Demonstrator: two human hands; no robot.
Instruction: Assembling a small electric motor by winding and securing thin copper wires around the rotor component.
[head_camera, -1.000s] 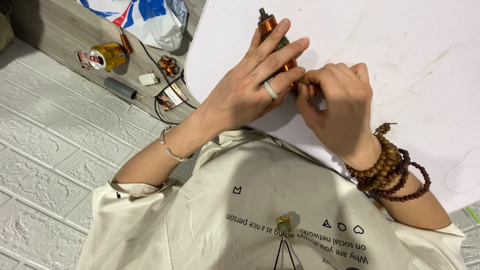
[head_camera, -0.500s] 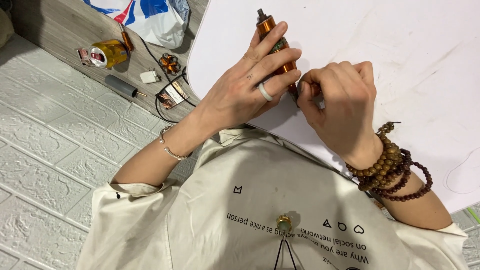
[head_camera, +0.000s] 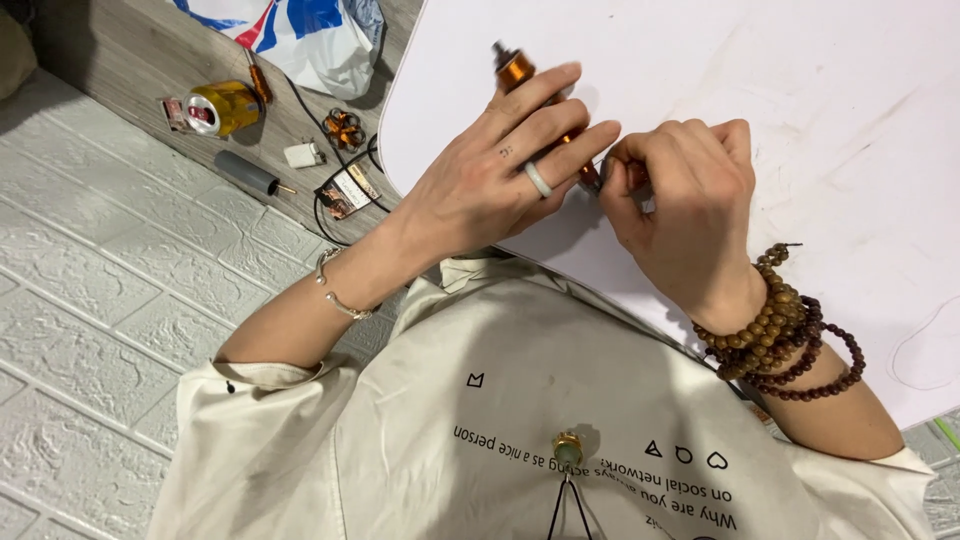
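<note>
Head view, looking straight down: the left hand (head_camera: 480, 185) lies over a copper-coloured tube (head_camera: 516, 70), fingers wrapped across its body so only the dark-capped far end pokes out past the fingertips. The tube sits over the white table (head_camera: 800, 90), near its rounded left corner. The right hand (head_camera: 680, 200) is bunched tight against the tube's near end, thumb and fingers pinched narrow on something small there (what exactly, I cannot tell, the knuckles cover it).

Risks from here, as I judge it: the pinch point is hidden under both hands, so a slip of the right fingertips could let the small part drop, and it would likely roll off the edge toward the floor clutter. The left grip is laid over rather than fully closed round the tube, so a hard twist from the right could turn the tube instead of the part.

Down left on the floor: a yellow can (head_camera: 215, 107), a grey cylinder (head_camera: 245, 172), a small copper coil (head_camera: 343, 129), and a plastic bag (head_camera: 300, 35).
</note>
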